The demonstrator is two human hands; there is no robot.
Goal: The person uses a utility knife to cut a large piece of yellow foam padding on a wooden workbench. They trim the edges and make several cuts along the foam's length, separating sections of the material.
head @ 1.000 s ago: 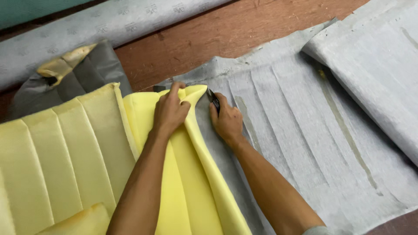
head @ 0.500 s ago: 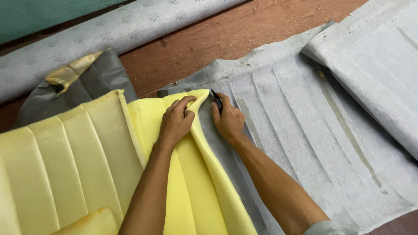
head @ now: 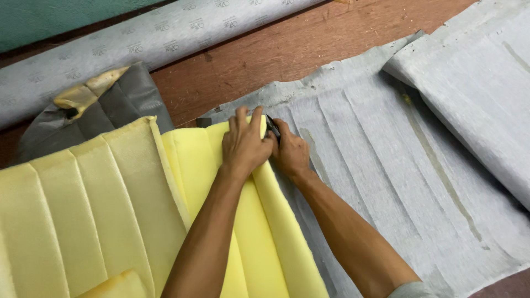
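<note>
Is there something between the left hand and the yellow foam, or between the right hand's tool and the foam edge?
Nothing visible. The left hand lies directly on the yellow foam. The right hand holds a small dark tool right beside the foam's edge.

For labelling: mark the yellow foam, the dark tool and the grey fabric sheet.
yellow foam [head: 204, 176], head view, flat top face.
dark tool [head: 273, 127], head view, exposed tip.
grey fabric sheet [head: 375, 165], head view, bare middle.

The left hand [head: 244, 144] has slid right along the yellow foam [head: 210, 165], now beside the right hand [head: 290, 154]
</note>
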